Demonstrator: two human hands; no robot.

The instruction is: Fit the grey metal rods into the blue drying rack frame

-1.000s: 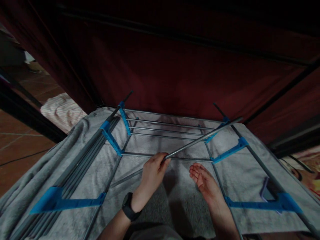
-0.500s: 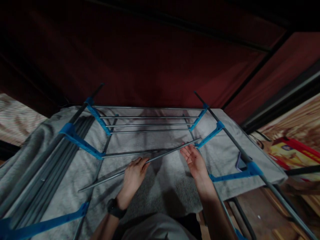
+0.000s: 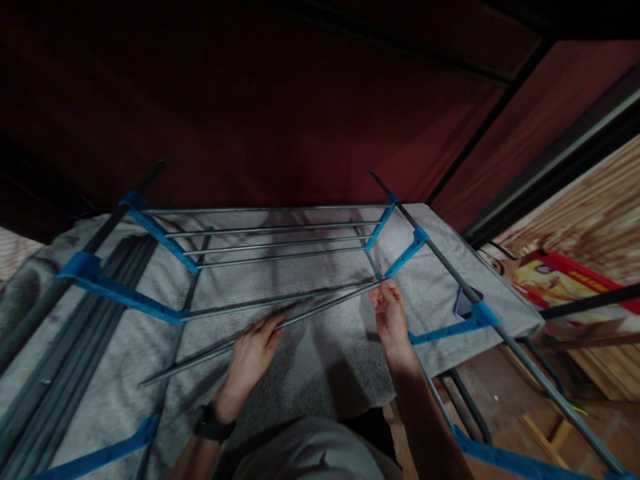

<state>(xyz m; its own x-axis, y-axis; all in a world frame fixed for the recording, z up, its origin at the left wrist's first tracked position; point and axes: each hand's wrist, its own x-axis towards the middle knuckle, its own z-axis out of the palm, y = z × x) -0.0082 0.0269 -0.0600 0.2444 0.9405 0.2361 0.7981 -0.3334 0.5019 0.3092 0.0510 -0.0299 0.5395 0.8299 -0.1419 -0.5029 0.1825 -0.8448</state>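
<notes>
A thin grey metal rod (image 3: 327, 307) slants across the middle of a rack frame of grey tubes and blue plastic brackets. My left hand (image 3: 253, 352), with a dark watch on its wrist, is closed around the rod left of its middle. Fingers of my right hand (image 3: 391, 313) pinch the rod's right end, close by the lower tip of a blue bracket (image 3: 407, 252). The rod's left end hangs free near a dark side tube. Just behind, another rod (image 3: 240, 308) runs from the left blue bracket (image 3: 127, 298) toward the same right bracket; its right end is partly hidden.
Several crossbars (image 3: 280, 244) span the frame's far part. Grey tubes (image 3: 85, 347) lie bundled at left on the grey blanket (image 3: 320, 357). A phone-like object (image 3: 465, 303) rests at right, and a red and yellow box (image 3: 565, 280) beyond. Dark red fabric (image 3: 280, 133) rises behind.
The rod's right end has come down to the right bracket's lower tip. My right hand has gone from open fingers under the rod to pinching its end. The view has shifted.
</notes>
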